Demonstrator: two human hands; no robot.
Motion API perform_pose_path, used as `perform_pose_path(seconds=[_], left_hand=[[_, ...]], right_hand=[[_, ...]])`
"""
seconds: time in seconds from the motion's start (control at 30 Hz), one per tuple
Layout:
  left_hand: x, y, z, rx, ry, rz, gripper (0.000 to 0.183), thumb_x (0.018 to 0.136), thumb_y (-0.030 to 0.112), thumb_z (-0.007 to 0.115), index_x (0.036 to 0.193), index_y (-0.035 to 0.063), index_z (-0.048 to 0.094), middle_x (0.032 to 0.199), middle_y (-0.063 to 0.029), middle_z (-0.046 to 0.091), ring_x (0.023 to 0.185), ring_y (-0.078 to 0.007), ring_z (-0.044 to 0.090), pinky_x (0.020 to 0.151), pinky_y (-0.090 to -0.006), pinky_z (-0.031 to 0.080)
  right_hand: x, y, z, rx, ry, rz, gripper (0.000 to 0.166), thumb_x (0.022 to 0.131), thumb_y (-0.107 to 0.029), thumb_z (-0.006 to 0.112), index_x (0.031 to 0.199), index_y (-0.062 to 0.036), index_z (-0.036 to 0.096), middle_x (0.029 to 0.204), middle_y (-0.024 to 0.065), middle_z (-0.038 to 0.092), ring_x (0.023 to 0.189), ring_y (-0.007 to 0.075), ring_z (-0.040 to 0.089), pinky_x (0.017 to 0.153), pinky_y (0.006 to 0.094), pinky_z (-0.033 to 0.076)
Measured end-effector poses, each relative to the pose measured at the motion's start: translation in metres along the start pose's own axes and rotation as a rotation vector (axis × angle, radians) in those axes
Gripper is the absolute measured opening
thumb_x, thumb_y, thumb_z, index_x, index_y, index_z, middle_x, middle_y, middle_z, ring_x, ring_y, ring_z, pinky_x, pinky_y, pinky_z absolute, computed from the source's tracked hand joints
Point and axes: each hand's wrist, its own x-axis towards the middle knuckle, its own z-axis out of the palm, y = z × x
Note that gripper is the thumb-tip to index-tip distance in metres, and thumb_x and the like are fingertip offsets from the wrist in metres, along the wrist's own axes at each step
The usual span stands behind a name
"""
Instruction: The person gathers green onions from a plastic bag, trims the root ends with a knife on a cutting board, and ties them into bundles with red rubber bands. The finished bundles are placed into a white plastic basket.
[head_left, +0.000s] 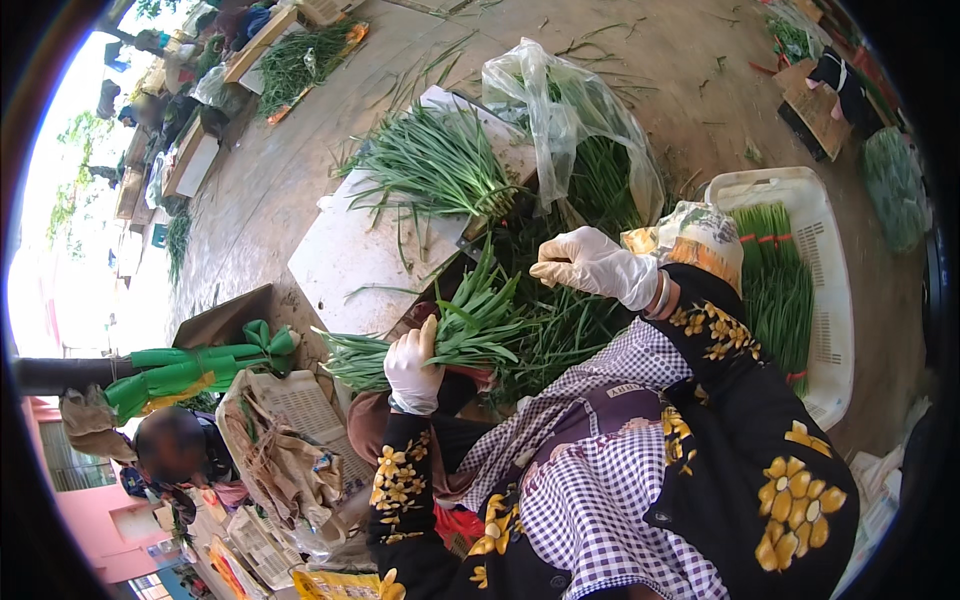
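My left hand (415, 367), in a pale glove, grips a bunch of long green leafy stalks (480, 322) over my lap, with their pale ends pointing left. To its right my right hand (592, 262), also gloved, is raised with its fingers curled in; whether something thin is between them cannot be told. A larger bundle of green stalks (442, 161) lies on a white board (345, 262) in front of me. Behind my right hand stands a clear plastic bag (555, 112) with more greens inside. Loose greens (562, 337) are heaped below my hands.
At the right a white plastic crate (832, 300) holds banded green bundles (776, 300). At the lower left stand a crate with sacking (289, 457) and a post wrapped in green plastic (195, 371). A person (176, 450) is near it; others work at the upper left.
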Motion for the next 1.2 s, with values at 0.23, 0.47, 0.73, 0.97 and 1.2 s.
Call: perform_pose_path(seconds=[0.23,0.47,0.73,0.97,1.2], left_hand=[[-0.008,0.009,0.000,-0.058,0.011,0.064,0.047,0.073,0.023,0.065,0.116,0.0057,0.060,0.072,-0.0060,0.054,0.066,-0.0256,0.058,0.061,-0.0367,0.047],[-0.005,0.022,-0.009,-0.037,0.010,0.218,0.038,0.075,0.018,0.062,0.112,0.0073,0.065,0.070,-0.0024,0.054,0.062,-0.0210,0.056,0.063,-0.0339,0.049],[-0.002,0.028,-0.010,-0.068,-0.017,0.288,0.038,0.075,0.013,0.061,0.113,0.0063,0.064,0.070,-0.0018,0.052,0.060,-0.0190,0.055,0.060,-0.0316,0.049],[-0.002,0.034,-0.005,-0.074,0.005,0.250,0.038,0.075,0.014,0.062,0.112,0.0062,0.064,0.070,-0.0024,0.052,0.062,-0.0197,0.056,0.063,-0.0319,0.050],[-0.009,0.020,-0.004,-0.025,0.003,0.148,0.038,0.075,0.016,0.062,0.112,0.0063,0.064,0.071,-0.0033,0.054,0.064,-0.0216,0.056,0.062,-0.0330,0.048]], right_hand=[[-0.003,0.010,0.007,0.159,0.075,-0.151,0.022,0.088,-0.024,0.068,0.095,-0.0027,0.065,0.086,0.0061,0.065,0.080,0.0148,0.061,0.073,0.0286,0.048],[0.010,0.016,0.011,0.097,0.041,-0.477,0.022,0.086,-0.018,0.070,0.106,-0.0074,0.069,0.105,0.0064,0.063,0.102,0.0206,0.057,0.091,0.0335,0.046],[0.009,0.007,0.029,-0.050,0.049,-0.676,0.012,0.081,-0.014,0.073,0.090,-0.0063,0.070,0.087,0.0014,0.068,0.080,0.0186,0.060,0.077,0.0311,0.048],[0.000,0.010,0.068,0.549,0.390,-0.394,0.004,0.088,-0.001,0.063,0.091,-0.0036,0.065,0.093,0.0043,0.065,0.087,0.0130,0.062,0.082,0.0271,0.050],[-0.016,0.030,0.027,0.653,0.111,-0.128,0.030,0.090,-0.033,0.067,0.092,-0.0032,0.068,0.085,0.0032,0.067,0.083,0.0112,0.060,0.077,0.0258,0.048]])
